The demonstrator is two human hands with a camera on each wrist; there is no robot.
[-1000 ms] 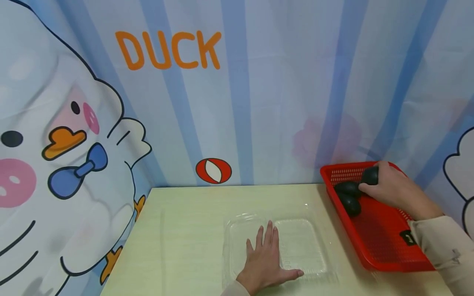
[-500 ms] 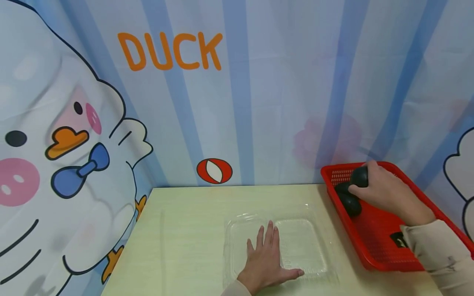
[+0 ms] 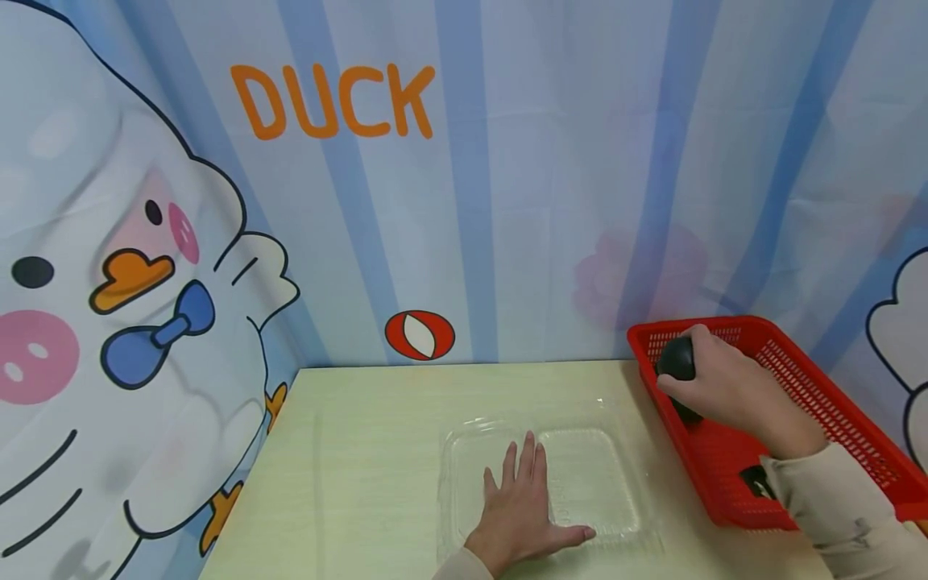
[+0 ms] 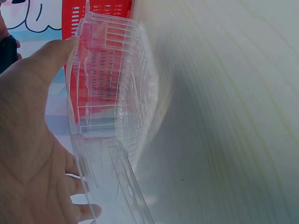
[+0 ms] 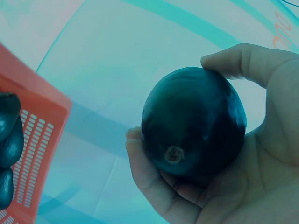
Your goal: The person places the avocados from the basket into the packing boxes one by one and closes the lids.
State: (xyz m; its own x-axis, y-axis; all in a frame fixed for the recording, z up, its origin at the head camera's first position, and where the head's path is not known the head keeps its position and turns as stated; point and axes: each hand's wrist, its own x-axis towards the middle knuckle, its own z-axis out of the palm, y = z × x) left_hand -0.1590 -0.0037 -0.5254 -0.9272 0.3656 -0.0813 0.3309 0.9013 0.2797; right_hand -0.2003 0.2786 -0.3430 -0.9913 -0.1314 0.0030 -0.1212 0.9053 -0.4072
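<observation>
Right hand [image 3: 732, 395]: fingers curled round a dark avocado [image 3: 677, 360], over the red basket [image 3: 718, 459]. Left hand [image 3: 516, 515]: fingers spread straight, touching the clear box [image 3: 590, 479] on the bench [image 3: 377, 459]. Beyond the fingers, legible from here: orange "DUCK" on the curtain [image 3: 529, 209].

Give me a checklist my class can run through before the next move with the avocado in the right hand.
1. Grip: ok. The right hand has its thumb and fingers round the avocado.
2. Container open: ok. The two halves of the clear plastic clamshell lie side by side.
3. Container steadied: ok. The left hand is on the clamshell, fingers spread.
4. Avocado over the clamshell: not ok. It is above the red basket.
5. More avocados in the basket: ok. Several show in the right wrist view.
6. Ripeness: cannot tell.
</observation>
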